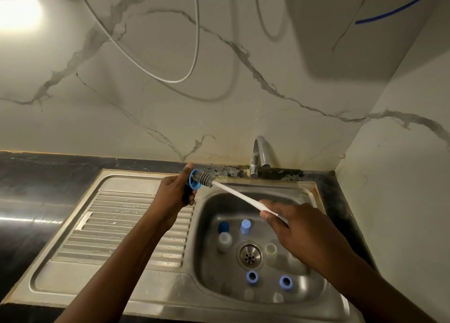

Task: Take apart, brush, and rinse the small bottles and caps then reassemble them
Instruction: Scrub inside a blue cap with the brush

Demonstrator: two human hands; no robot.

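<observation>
above the stainless steel sink (170,296), the left hand (174,193) grips a round blue plastic cap (194,186); the right hand (299,230) pinches a white-handled grey bristle brush (239,196), bristles touching the cap.

A white marble wall (243,91) with grey veins rises behind the chrome tap (260,154). Left of the tap lies a dark glossy surface (36,176); far above-left, a light (17,13) glows.
</observation>
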